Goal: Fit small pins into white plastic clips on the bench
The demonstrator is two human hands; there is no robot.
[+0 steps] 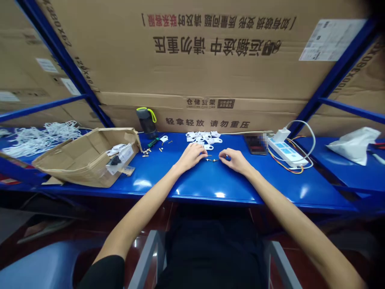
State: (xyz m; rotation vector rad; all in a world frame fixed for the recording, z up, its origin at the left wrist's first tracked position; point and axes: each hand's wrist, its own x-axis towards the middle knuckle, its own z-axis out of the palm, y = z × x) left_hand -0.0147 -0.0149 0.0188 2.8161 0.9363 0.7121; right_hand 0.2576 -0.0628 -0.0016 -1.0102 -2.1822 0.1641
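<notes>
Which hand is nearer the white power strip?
Right: the right hand is left of the power strip, not touching; the left hand is farther left, near white pieces.

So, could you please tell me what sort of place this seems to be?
Probably a makeshift workbench, perhaps in a workshop or storeroom: a blue worktop bears a cluster of small white parts, with a large printed cardboard panel standing behind.

Flat blue tabletop (195, 182): smooth, glossy, metal-looking. Behind tabletop, large brown cardboard panel (195, 76): matt. On tabletop, small white holed pieces (215, 140): plastic-looking; slim brass-coloured pieces (215, 160): metal-looking.
</notes>
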